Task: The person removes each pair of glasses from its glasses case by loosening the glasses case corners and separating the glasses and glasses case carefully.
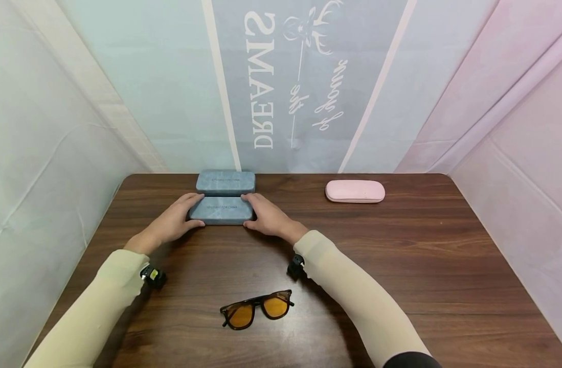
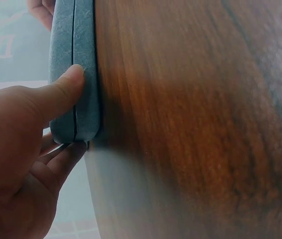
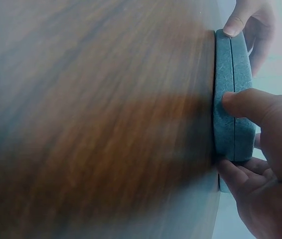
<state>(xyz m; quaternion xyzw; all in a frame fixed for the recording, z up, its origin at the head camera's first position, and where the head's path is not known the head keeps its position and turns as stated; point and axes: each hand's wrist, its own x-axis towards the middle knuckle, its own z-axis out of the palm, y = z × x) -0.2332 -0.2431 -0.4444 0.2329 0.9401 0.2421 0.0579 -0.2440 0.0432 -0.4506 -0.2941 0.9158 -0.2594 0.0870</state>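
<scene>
On the table lies a blue glasses case (image 1: 222, 211), its lid closed, with a hand at each end. My left hand (image 1: 174, 219) grips the left end, its thumb pressed on the near side across the lid seam and its fingers round the end, as the left wrist view shows. My right hand (image 1: 272, 216) holds the right end the same way; in the right wrist view its thumb (image 3: 245, 103) rests on the front face. A matching blue glasses case (image 1: 225, 182) sits directly behind, close along the back of the held one.
A pink glasses case (image 1: 355, 191) lies at the back right of the wooden table (image 1: 423, 266). Black-framed glasses with orange lenses (image 1: 275, 306) lie near the front, between the forearms. A printed fabric backdrop (image 1: 170, 102) rises behind the table's back edge.
</scene>
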